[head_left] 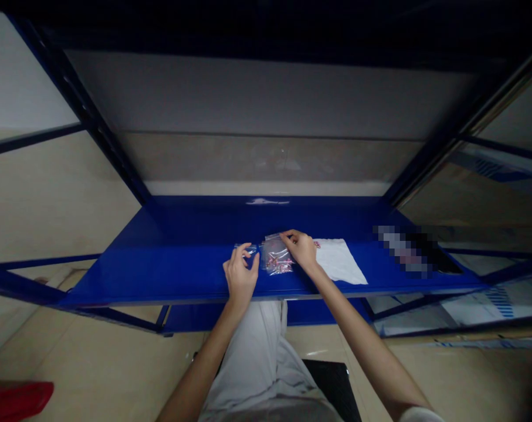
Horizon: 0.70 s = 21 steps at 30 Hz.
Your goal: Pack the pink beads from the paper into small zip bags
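Left hand: The left hand [241, 276] is up on the shelf, with its fingers bent. The thumb and fingers curl around a small clear plastic piece [249, 251]. It is hard to tell if they grip it tight.

Right hand: The right hand [301, 249] reaches over the bag. Its fingertips [284, 235] hold the top edge of the bag.

Bag: The clear plastic bag [275, 255] is shiny and lies flat. It has small pink bits [278, 265] inside. The bits are too small to tell what they are.

Bag's place: The bag lies on the front part of the blue metal shelf [182, 275], between the two hands and touching the right hand.

Beside the bag: A white sheet [338, 261] lies flat on the shelf, just to the right of the bag. It may be paper or cloth; it is hard to tell.

Far right: A blurred patch [401, 251] sits on the shelf. What it is cannot be seen.

Below: The person's gray trousers [257, 363] show under the shelf. A black seat [331, 387] and a red thing [14, 401] are down by the tan floor [94, 357].
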Tool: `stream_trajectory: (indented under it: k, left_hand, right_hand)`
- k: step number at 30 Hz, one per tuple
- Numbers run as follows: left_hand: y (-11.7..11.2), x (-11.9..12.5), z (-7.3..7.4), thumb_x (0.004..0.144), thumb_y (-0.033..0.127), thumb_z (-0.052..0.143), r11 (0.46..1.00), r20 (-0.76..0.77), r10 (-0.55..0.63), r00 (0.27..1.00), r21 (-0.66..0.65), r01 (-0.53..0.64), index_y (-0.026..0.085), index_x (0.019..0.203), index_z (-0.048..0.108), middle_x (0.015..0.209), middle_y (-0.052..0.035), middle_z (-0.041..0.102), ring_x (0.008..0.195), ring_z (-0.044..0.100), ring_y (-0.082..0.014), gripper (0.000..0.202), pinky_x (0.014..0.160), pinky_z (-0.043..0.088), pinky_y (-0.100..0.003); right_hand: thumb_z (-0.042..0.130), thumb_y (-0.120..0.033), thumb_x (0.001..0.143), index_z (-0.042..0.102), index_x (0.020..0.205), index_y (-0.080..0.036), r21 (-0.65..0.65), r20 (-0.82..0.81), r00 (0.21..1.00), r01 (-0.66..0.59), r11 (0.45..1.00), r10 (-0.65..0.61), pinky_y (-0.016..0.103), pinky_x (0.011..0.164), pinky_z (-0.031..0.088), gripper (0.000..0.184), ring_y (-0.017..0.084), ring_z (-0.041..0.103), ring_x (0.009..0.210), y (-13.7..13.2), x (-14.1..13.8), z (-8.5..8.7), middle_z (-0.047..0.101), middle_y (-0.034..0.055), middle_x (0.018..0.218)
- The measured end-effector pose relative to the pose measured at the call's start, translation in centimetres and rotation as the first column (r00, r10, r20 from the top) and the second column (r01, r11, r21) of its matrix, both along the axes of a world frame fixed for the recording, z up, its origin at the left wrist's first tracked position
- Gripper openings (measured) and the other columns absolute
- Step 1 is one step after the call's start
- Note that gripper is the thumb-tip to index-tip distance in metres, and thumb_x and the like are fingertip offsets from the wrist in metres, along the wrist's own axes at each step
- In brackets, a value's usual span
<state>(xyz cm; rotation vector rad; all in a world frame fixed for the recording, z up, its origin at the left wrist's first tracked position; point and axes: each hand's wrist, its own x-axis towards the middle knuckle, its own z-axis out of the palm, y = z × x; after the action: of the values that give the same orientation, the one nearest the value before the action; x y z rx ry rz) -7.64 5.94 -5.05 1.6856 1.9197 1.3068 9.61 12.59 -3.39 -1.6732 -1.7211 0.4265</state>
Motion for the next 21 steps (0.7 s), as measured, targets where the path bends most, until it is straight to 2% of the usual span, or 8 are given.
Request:
stream_trajectory:
  k: [3,6,8,11,14,17,19,21]
  left_hand:
    - [-0.3,-1.5,-0.6,0.083,0.035,0.055,0.990,-0.246,0.116,0.962,-0.050,-0.132,0.020,0.109,0.060,0.094,-0.0073,0.062,0.092,0.058,-0.0246,0.030,0.084,0.038,-0.039]
    - [0.1,-2.4,-0.8,0.079,0.047,0.057,0.965,-0.404,0.139,0.904,-0.150,-0.215,0.016,0.113,0.058,0.107,-0.0137,0.058,0.103,0.051,-0.0320,0.046,0.086,0.036,-0.044]
    - [0.4,-2.6,-0.8,0.076,0.051,0.059,0.952,-0.437,0.112,0.892,-0.210,-0.222,0.015,0.110,0.061,0.109,-0.0158,0.056,0.104,0.048,-0.0339,0.049,0.086,0.035,-0.044]
    - [0.7,-3.1,-0.5,0.075,0.047,0.062,0.944,-0.419,0.053,0.906,-0.276,-0.183,0.018,0.093,0.067,0.104,-0.0151,0.057,0.102,0.049,-0.0344,0.035,0.084,0.036,-0.044]
    - [0.2,-3.7,0.0,0.076,0.039,0.063,0.964,-0.357,0.031,0.933,-0.237,-0.123,0.021,0.077,0.069,0.095,-0.0103,0.062,0.096,0.054,-0.0312,0.019,0.082,0.039,-0.043]
    - [-0.9,-3.5,1.2,0.078,0.034,0.060,0.995,-0.102,0.004,0.995,-0.096,-0.014,0.019,0.072,0.068,0.080,-0.0045,0.067,0.074,0.061,-0.0209,0.017,0.075,0.044,-0.035]
    - [-2.0,-2.8,2.3,0.077,0.033,0.061,0.996,0.120,-0.084,0.989,-0.012,0.086,0.018,0.072,0.068,0.075,-0.0039,0.070,0.071,0.064,-0.0188,0.017,0.071,0.047,-0.030]
    - [-3.0,-1.6,3.6,0.076,0.032,0.063,0.984,0.243,-0.163,0.956,-0.032,0.176,0.018,0.072,0.070,0.075,-0.0029,0.073,0.073,0.067,-0.0186,0.016,0.072,0.049,-0.028]
  right_hand:
    - [0.055,-0.044,0.081,0.073,0.083,-0.022,-0.011,0.026,1.000,0.004,1.000,-0.004,0.025,0.051,0.032,0.029,0.019,0.063,0.063,0.0,0.1,-0.6,0.070,0.0034,0.066]
    - [0.059,-0.043,0.078,0.072,0.083,-0.023,-0.018,0.030,1.000,0.001,1.000,-0.001,0.025,0.054,0.035,0.024,0.020,0.064,0.068,0.0,0.1,-0.9,0.071,0.0025,0.070]
    - [0.062,-0.044,0.075,0.071,0.085,-0.023,-0.010,0.025,1.000,0.009,1.000,-0.009,0.025,0.056,0.037,0.025,0.020,0.065,0.072,0.1,0.1,-1.0,0.071,0.0030,0.074]
    - [0.062,-0.046,0.075,0.070,0.093,-0.021,0.024,0.000,0.999,0.038,0.999,-0.038,0.027,0.059,0.040,0.031,0.021,0.064,0.076,-0.2,0.8,-0.5,0.071,0.0054,0.084]
    - [0.056,-0.048,0.080,0.069,0.096,-0.019,0.063,-0.049,0.996,0.075,0.995,-0.072,0.028,0.061,0.042,0.036,0.017,0.062,0.068,-1.2,2.1,0.7,0.070,0.0064,0.089]
    - [0.050,-0.049,0.083,0.069,0.094,-0.018,0.086,-0.123,0.990,0.074,0.994,-0.064,0.028,0.060,0.044,0.038,0.015,0.060,0.064,-3.2,3.3,2.1,0.070,0.0067,0.088]
    - [0.052,-0.048,0.082,0.069,0.093,-0.017,0.083,-0.224,0.974,-0.016,0.996,0.034,0.027,0.058,0.044,0.037,0.016,0.061,0.067,-4.7,3.5,3.0,0.070,0.0077,0.088]
    - [0.058,-0.046,0.080,0.067,0.098,-0.018,0.047,-0.340,0.924,-0.167,0.985,0.173,0.025,0.054,0.043,0.034,0.017,0.062,0.073,-6.2,3.2,3.5,0.070,0.0085,0.094]
